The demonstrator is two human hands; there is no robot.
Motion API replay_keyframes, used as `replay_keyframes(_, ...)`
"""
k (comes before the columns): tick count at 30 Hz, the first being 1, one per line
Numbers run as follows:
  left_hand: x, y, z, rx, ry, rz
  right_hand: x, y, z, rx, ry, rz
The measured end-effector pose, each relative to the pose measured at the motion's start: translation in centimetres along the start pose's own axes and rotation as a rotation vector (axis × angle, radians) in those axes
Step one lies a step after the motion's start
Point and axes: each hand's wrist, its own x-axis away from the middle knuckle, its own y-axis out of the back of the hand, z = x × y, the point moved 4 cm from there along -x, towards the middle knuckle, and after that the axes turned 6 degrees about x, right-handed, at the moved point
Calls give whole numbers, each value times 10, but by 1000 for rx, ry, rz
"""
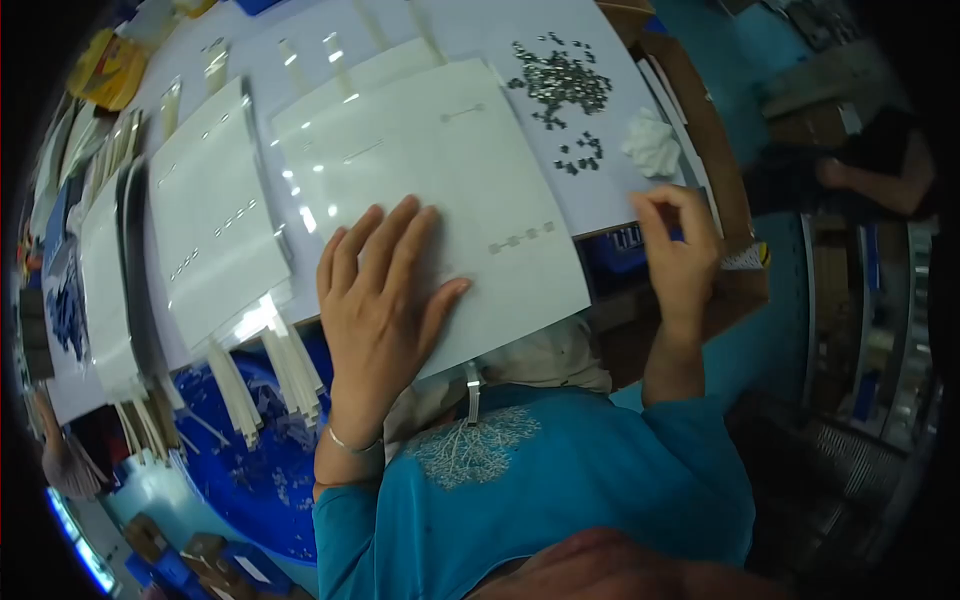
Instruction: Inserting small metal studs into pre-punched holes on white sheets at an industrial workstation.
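My left hand point(375, 285) lies flat on a large glossy white sheet point(510, 190), its fingers and thumb spread. The sheet carries a few small printed marks, and its near edge reaches past the table edge. My right hand point(685, 250) is raised at the right of the sheet, thumb and forefinger tips meeting in a pinch. Anything between those tips is too small to make out. Just beyond it lies a crumpled white lump point(652, 143). Many small shiny metal pieces point(560, 80) are heaped farther back, with a smaller group point(580, 155) nearer.
Stacks of similar white sheets point(205, 200) with pale strips stand to the left. Under the table's left edge is a blue tub point(240, 490) with scraps. A cardboard box point(735, 190) borders the right side. Another person's arm point(880, 180) shows at far right.
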Motion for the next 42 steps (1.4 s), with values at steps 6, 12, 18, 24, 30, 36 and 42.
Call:
replay_keyframes(6,4,-10,-1,3,-34,-6,-4,-7,7,85,75,72)
replay_keyframes(12,7,-12,-2,-5,-11,-8,-10,-12,8,137,187,99)
replay_keyframes(18,5,-9,-1,-28,-36,-22,-5,-5,10,184,237,114)
replay_keyframes(24,3,-11,-1,-31,-39,-22,-6,-5,14,230,304,161)
replay_keyframes(30,2,-12,-1,-1,-37,-4,0,4,3,111,217,96)
replay_keyframes(36,-3,-11,0,-7,-18,5,-2,9,12,272,288,186)
replay_keyframes(42,-13,-11,-1,-40,-3,-26,-1,6,11,304,372,218)
